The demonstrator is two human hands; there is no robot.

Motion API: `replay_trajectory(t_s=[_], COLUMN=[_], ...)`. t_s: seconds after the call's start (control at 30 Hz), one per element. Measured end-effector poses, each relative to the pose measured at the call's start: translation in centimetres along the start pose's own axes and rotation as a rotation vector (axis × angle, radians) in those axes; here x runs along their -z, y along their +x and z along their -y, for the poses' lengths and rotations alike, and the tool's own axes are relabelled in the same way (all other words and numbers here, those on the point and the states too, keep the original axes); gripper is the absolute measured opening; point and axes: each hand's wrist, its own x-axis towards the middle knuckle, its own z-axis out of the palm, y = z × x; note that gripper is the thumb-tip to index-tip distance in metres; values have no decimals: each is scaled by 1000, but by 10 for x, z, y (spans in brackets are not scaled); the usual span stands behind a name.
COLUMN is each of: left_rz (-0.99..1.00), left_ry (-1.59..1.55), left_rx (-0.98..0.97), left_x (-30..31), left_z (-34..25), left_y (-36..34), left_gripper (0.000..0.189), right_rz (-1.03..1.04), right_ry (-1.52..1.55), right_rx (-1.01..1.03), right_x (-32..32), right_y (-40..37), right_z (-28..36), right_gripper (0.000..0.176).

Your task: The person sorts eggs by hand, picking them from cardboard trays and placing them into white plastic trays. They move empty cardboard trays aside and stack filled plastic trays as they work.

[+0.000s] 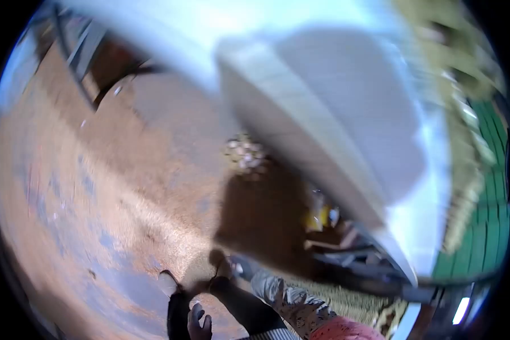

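The left hand (195, 324) hangs near, seemingly empty, fingers parted; the far pale pile (246, 154) lies untouched. The right hand's state cannot be told.

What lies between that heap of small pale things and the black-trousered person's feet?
In the head view, only brown ground, partly in dark shadow, shows between the blurry heap and the feet; no object is visible.
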Motion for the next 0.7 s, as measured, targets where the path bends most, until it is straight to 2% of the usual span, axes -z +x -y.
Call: replay_trajectory(t_s=[0.03,0.1,0.13,0.2,0.23,0.3,0.33,0.37,0.4,0.43,0.5,0.57,0.6,0.63,0.67,0.7], left_rz=[49,107,220,331,383,424,428,443,471,489,524,552,594,632,633,694], left_ry=[79,508,530,429,362,339,313,361,419,472,538,535,536,534,536,375], left_rx=[-66,-446,-517,-395,-339,-150,-50,-32,-46,-58,-150,-204,-230,-255,-265,-242], left_x=[10,34,50,66,44,52,56,65,70,72,78,70,66,61,59,57], left_z=[-6,8,-20,-97,-121,-193,-214,-242,-263,-281,-327,-348,-357,-365,-355,-333], left_y=[0,-7,-2,8,10,-4,-16,-14,-12,-9,-2,5,8,12,34,71], left_gripper=[41,37,37,37,38,38,38,40,41,41,42,43,44,46,46,44], right_rz=[55,-105,-133,4,-28,-167,-248,-349,-522,-453,-475,-1323,-1253,-1094,-1229,-1359], right_ry=[30,46,145,250,315,418,-182,-836,-1074,-722,73,-321,346,996,975,949], right_rx=[69,192,277,330,435,492,1029,1471,1452,1192,1213,1069,1105,1075,1215,1357], right_x=[-95,-114,-116,-114,-91,-81,-54,-39,-49,-37,-64,-15,-29,-42,-24,-3], right_y=[-96,-187,-223,-289,-323,-370,-380,-383,-416,-419,-483,-492,-542,-601,-610,-610], right_z=[10,-14,-21,-33,-34,-62,-91,-118,-129,-157,-166,-193,-178,-154,-156,-157], right_gripper=[23,23,23,25,25,23,22,20,43,44,38,33,33,33,31,28])
